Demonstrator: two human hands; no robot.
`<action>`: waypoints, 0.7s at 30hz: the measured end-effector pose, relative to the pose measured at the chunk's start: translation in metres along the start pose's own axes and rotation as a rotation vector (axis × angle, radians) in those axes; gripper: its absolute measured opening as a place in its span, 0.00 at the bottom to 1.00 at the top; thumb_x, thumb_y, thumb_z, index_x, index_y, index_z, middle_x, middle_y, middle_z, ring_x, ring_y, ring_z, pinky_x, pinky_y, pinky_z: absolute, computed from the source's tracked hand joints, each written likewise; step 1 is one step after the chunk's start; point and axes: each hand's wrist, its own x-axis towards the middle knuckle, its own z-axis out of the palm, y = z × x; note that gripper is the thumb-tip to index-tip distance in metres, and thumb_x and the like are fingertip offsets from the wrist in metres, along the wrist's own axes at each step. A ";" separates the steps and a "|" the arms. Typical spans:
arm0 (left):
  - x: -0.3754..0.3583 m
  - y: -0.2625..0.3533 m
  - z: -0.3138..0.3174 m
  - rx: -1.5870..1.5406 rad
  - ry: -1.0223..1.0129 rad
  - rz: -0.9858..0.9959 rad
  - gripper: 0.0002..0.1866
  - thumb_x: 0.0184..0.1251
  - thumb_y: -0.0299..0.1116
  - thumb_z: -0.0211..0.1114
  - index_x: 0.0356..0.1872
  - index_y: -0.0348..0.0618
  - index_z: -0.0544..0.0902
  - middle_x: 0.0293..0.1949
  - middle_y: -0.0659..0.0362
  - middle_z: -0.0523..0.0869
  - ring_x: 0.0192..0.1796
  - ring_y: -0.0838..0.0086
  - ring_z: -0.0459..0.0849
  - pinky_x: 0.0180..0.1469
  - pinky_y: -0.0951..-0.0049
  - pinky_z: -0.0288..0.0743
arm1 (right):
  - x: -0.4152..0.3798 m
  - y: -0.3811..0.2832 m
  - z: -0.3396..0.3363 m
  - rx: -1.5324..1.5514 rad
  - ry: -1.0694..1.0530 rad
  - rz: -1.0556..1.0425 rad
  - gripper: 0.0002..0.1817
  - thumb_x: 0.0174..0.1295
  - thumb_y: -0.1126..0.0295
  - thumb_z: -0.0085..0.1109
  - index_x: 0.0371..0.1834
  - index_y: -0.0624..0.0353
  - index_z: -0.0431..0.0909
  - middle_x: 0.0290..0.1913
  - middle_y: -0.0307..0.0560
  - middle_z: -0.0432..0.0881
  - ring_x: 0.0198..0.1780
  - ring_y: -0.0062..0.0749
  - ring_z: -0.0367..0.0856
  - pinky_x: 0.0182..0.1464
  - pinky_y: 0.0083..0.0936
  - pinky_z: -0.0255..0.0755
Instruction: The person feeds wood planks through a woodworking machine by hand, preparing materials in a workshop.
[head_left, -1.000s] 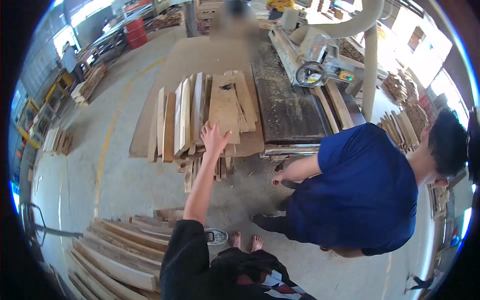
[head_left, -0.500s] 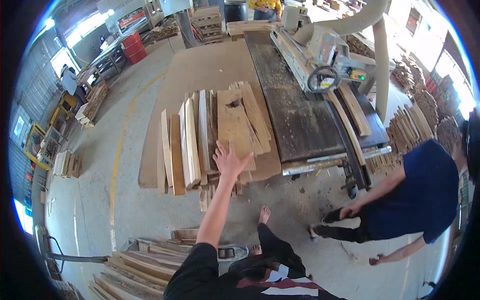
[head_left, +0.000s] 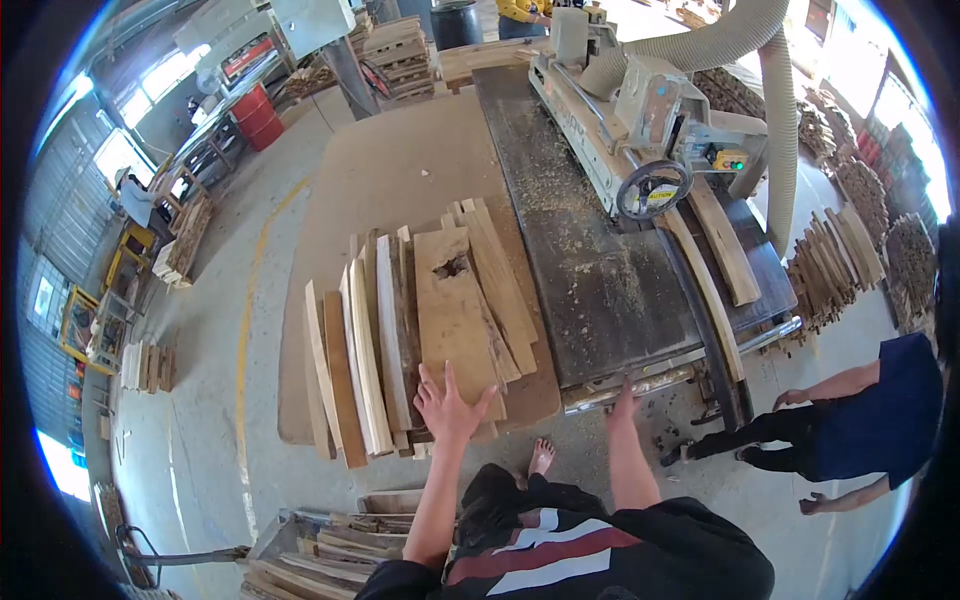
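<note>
My left hand [head_left: 452, 402] lies with fingers spread on the near end of a wide board [head_left: 448, 310] that has a dark knot hole. This board rests on a brown sheet-topped table [head_left: 390, 160], with narrower planks [head_left: 370, 345] side by side to its left and another plank [head_left: 496, 290] along its right. My right hand [head_left: 624, 402] is raised at the front edge of the dark machine table [head_left: 600, 300], close to the metal roller [head_left: 650, 384]. Its fingers point up and look stretched out, with nothing visible in them.
A saw machine with a handwheel [head_left: 654, 190] and a thick hose [head_left: 784, 130] stands on the dark table, with long wood strips [head_left: 722, 240] beside it. At the right is a person in a dark blue shirt [head_left: 880, 410]. Stacked boards [head_left: 310, 570] lie low at the front left.
My right hand has come into view at the machine table's edge. My left hand stays on the wide board. The view has shifted closer, and the person appears farther right.
</note>
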 end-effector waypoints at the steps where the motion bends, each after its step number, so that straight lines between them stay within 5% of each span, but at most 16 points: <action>1: 0.001 0.000 0.002 -0.017 0.028 0.008 0.52 0.57 0.74 0.67 0.75 0.47 0.72 0.76 0.30 0.60 0.68 0.37 0.71 0.69 0.44 0.62 | 0.006 0.004 0.000 -0.006 0.001 -0.008 0.40 0.67 0.46 0.68 0.76 0.48 0.61 0.70 0.41 0.72 0.66 0.35 0.75 0.55 0.43 0.75; 4: 0.003 0.000 0.001 -0.010 0.033 0.012 0.52 0.56 0.73 0.68 0.75 0.46 0.72 0.75 0.29 0.61 0.66 0.36 0.72 0.67 0.42 0.64 | 0.022 0.031 -0.015 0.048 0.082 -0.213 0.32 0.69 0.53 0.67 0.72 0.48 0.66 0.67 0.41 0.74 0.60 0.33 0.78 0.52 0.39 0.75; 6: 0.004 -0.001 0.002 -0.001 0.042 0.016 0.52 0.56 0.73 0.68 0.75 0.46 0.72 0.75 0.29 0.61 0.66 0.36 0.72 0.66 0.42 0.64 | 0.044 0.044 -0.053 -0.118 0.038 -0.050 0.34 0.68 0.53 0.68 0.74 0.48 0.66 0.67 0.41 0.77 0.62 0.33 0.78 0.56 0.35 0.74; 8: 0.006 -0.001 0.003 -0.009 0.041 0.020 0.52 0.55 0.73 0.68 0.75 0.47 0.71 0.74 0.28 0.61 0.66 0.35 0.72 0.66 0.41 0.65 | 0.002 0.017 -0.083 -0.119 -0.170 -0.117 0.44 0.65 0.52 0.71 0.78 0.60 0.63 0.83 0.53 0.51 0.78 0.44 0.61 0.74 0.45 0.59; 10: 0.007 -0.003 0.004 -0.029 0.031 0.023 0.53 0.55 0.73 0.69 0.75 0.47 0.70 0.75 0.28 0.60 0.65 0.34 0.72 0.64 0.41 0.65 | 0.028 0.030 -0.150 -0.657 -0.109 -0.318 0.34 0.65 0.56 0.72 0.70 0.61 0.75 0.79 0.55 0.58 0.73 0.44 0.68 0.70 0.40 0.66; 13: 0.010 -0.003 0.000 -0.005 -0.023 0.009 0.52 0.57 0.72 0.69 0.76 0.46 0.69 0.75 0.27 0.59 0.64 0.33 0.72 0.64 0.40 0.65 | 0.029 0.016 -0.179 -0.405 0.016 -0.411 0.31 0.66 0.59 0.71 0.69 0.63 0.76 0.78 0.58 0.61 0.71 0.46 0.71 0.67 0.39 0.71; 15: 0.010 -0.004 -0.002 -0.020 -0.036 0.007 0.52 0.57 0.72 0.69 0.76 0.46 0.69 0.75 0.27 0.59 0.64 0.34 0.72 0.64 0.40 0.65 | -0.001 -0.024 -0.134 -0.767 0.158 -0.655 0.35 0.68 0.57 0.70 0.73 0.64 0.72 0.79 0.60 0.59 0.75 0.49 0.66 0.69 0.41 0.70; 18: 0.012 -0.005 0.000 -0.031 -0.068 0.015 0.52 0.57 0.71 0.70 0.76 0.46 0.69 0.75 0.28 0.59 0.64 0.34 0.72 0.63 0.40 0.66 | -0.065 -0.077 -0.002 -1.030 -0.023 -0.857 0.36 0.67 0.50 0.70 0.76 0.48 0.72 0.81 0.58 0.52 0.81 0.53 0.55 0.73 0.50 0.66; 21: 0.010 -0.009 0.007 -0.043 -0.043 0.026 0.52 0.56 0.70 0.71 0.76 0.46 0.69 0.75 0.28 0.59 0.64 0.34 0.72 0.64 0.40 0.66 | -0.098 -0.089 0.116 -1.241 -0.220 -1.184 0.34 0.61 0.44 0.72 0.67 0.50 0.81 0.77 0.64 0.64 0.81 0.61 0.54 0.74 0.57 0.60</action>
